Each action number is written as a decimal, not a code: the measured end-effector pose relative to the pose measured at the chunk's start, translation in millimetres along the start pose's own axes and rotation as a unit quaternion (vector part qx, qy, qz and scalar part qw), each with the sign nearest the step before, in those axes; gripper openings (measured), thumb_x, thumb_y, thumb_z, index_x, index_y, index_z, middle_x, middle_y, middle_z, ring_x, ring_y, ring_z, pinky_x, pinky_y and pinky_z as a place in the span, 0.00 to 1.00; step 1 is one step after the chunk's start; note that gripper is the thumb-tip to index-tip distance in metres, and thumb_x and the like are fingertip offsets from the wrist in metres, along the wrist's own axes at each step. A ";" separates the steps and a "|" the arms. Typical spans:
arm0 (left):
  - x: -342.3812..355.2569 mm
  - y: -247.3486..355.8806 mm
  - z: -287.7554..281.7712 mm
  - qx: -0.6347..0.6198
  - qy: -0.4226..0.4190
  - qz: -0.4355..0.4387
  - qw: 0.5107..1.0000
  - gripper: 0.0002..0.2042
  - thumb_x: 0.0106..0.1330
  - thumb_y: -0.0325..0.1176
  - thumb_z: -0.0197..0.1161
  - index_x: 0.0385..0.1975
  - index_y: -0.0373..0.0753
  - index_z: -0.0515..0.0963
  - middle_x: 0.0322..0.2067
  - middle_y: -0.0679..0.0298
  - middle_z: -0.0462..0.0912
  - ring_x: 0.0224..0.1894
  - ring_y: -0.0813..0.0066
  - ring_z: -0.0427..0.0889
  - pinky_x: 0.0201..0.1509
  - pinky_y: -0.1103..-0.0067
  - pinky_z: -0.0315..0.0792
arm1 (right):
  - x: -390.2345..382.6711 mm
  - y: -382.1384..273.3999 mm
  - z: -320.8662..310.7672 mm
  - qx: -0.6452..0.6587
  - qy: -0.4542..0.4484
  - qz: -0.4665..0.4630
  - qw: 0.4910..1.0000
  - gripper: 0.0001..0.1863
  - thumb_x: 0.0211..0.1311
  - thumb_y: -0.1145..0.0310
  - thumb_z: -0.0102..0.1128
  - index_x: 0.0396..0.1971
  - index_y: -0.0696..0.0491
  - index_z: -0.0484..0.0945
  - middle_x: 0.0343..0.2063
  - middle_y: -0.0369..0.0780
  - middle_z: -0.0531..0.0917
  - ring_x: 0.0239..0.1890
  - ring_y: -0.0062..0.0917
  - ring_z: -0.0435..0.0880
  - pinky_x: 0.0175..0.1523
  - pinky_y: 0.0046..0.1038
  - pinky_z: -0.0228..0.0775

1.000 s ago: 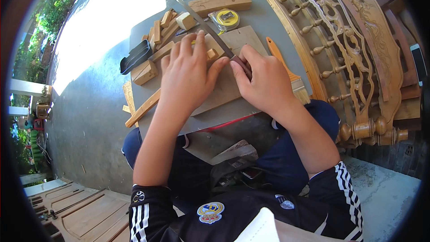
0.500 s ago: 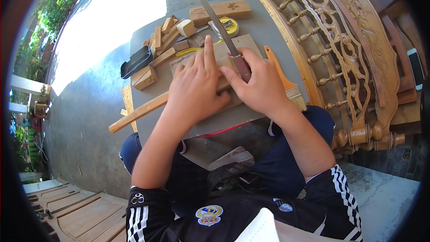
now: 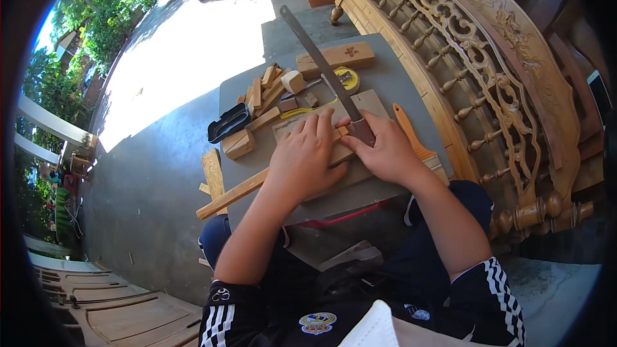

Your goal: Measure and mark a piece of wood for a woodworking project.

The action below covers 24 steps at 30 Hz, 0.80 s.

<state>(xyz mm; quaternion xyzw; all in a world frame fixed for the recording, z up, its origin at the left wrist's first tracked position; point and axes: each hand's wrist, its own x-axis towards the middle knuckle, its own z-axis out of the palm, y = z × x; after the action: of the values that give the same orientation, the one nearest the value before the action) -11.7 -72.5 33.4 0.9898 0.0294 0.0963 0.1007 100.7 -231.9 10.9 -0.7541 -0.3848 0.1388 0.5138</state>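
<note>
My right hand is closed around the brown handle of a long flat metal file. The blade slants away to the far left, over the table. My left hand lies across a long wooden stick, fingers on its far side and thumb on its near side. The stick slopes from the near left up to the right-hand fingers, with its left end past the table edge. Below both hands is a flat wooden board. The file's handle end is close to the stick's far end; whether they touch is hidden by my fingers.
On the grey table are a carved wood block, a yellow tape measure, small wood pieces, a black tray, a wood block and a paintbrush. Carved wooden furniture stands right. Offcuts lie left.
The whole view has tilted, so the scene sits lower and further right. My left index finger, stretched out before, is now bent down beside the others. The file stays in my right hand.
</note>
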 end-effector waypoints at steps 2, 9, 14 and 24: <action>1.6 -6.9 -2.2 -0.033 0.035 0.059 0.997 0.41 0.56 0.45 0.74 0.67 0.34 0.63 0.55 0.50 0.77 0.58 0.52 0.80 0.58 0.62 0.76 | 3.2 3.3 3.0 -0.003 0.007 0.014 1.000 0.15 0.66 0.66 0.68 0.49 0.54 0.81 0.29 0.44 0.85 0.31 0.33 0.84 0.39 0.33 0.73; -7.2 -3.0 -7.5 -0.015 0.026 0.028 0.999 0.33 0.59 0.49 0.74 0.59 0.39 0.70 0.51 0.54 0.81 0.51 0.51 0.84 0.54 0.65 0.78 | 4.0 -3.6 3.9 0.010 0.004 0.044 0.999 0.13 0.67 0.67 0.64 0.48 0.55 0.80 0.34 0.49 0.87 0.42 0.44 0.88 0.48 0.40 0.77; -8.1 -4.3 -0.4 -0.034 0.048 0.049 0.997 0.28 0.60 0.45 0.75 0.55 0.38 0.73 0.52 0.55 0.84 0.52 0.50 0.84 0.51 0.63 0.78 | 5.3 3.6 4.3 0.011 0.016 0.030 0.999 0.14 0.68 0.67 0.65 0.50 0.54 0.80 0.35 0.46 0.87 0.39 0.35 0.88 0.46 0.33 0.76; 4.9 -14.7 0.1 0.008 0.075 0.022 0.997 0.24 0.63 0.48 0.71 0.49 0.36 0.73 0.43 0.55 0.83 0.46 0.54 0.85 0.45 0.65 0.79 | -6.1 -2.8 0.3 -0.163 0.072 -0.012 0.984 0.21 0.69 0.63 0.60 0.56 0.57 0.75 0.30 0.55 0.85 0.37 0.53 0.86 0.43 0.48 0.78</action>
<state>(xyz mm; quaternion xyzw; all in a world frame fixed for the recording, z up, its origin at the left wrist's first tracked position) -7.5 -57.8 31.2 0.9809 0.0163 0.1725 0.0880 95.3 -235.7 12.1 -0.8311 -0.3731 0.0133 0.4121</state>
